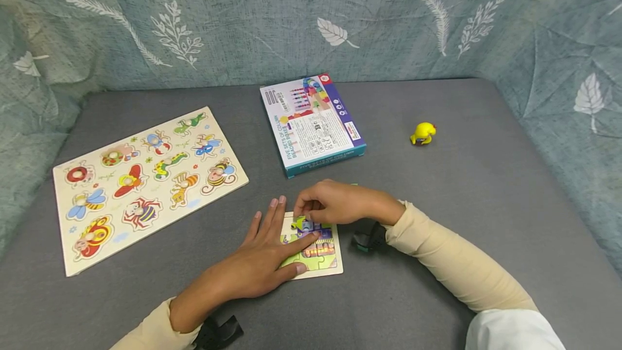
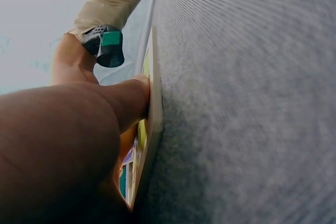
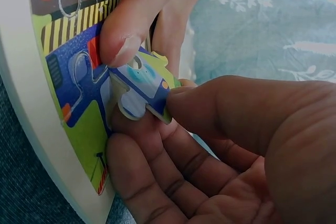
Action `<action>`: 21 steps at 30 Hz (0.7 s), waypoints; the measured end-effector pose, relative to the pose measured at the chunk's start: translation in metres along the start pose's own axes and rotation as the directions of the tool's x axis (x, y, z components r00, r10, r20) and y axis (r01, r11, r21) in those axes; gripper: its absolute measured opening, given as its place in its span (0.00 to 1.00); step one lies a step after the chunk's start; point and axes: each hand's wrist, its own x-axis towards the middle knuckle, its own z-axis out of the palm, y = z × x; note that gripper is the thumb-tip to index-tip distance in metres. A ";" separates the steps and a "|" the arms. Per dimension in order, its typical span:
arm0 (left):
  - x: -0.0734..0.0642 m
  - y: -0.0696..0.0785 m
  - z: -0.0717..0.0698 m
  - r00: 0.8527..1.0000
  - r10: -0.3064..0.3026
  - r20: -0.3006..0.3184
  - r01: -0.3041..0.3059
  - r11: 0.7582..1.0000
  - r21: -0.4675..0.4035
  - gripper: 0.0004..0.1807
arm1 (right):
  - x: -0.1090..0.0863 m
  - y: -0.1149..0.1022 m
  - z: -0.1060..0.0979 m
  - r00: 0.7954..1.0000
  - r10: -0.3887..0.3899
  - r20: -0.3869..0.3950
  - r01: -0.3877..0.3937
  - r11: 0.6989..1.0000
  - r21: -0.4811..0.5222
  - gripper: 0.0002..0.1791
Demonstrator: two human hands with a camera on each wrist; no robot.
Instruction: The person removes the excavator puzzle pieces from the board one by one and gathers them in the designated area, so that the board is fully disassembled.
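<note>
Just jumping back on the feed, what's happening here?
A person's right hand pinches a jigsaw piece, tilted and not seated in the small jigsaw puzzle. The left hand lies spread, thumb and index finger on that puzzle. The insect peg puzzle, beaded-column box and yellow toy bird lie apart from both hands.

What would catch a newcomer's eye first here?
The large pale wooden board with colourful bugs lies at left; a small yellow toy sits at right. Between them, the right grip pinches a blue and green jigsaw piece at a small pale wooden puzzle that the left grip touches.
</note>
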 end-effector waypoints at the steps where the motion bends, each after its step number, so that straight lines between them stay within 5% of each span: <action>1: 0.000 0.000 0.000 1.000 -0.001 -0.001 0.001 1.000 0.003 0.29 | 0.000 0.000 0.000 1.000 -0.001 0.000 0.001 1.000 0.000 0.11; 8: -0.001 -0.001 0.000 1.000 0.005 -0.010 -0.004 1.000 0.011 0.30 | 0.000 0.000 -0.001 1.000 -0.025 0.012 0.025 1.000 -0.002 0.10; 21: 0.000 0.000 0.000 0.999 0.029 -0.034 -0.027 0.997 0.071 0.29 | -0.014 0.007 -0.010 0.992 -0.046 -0.119 0.045 0.999 -0.011 0.11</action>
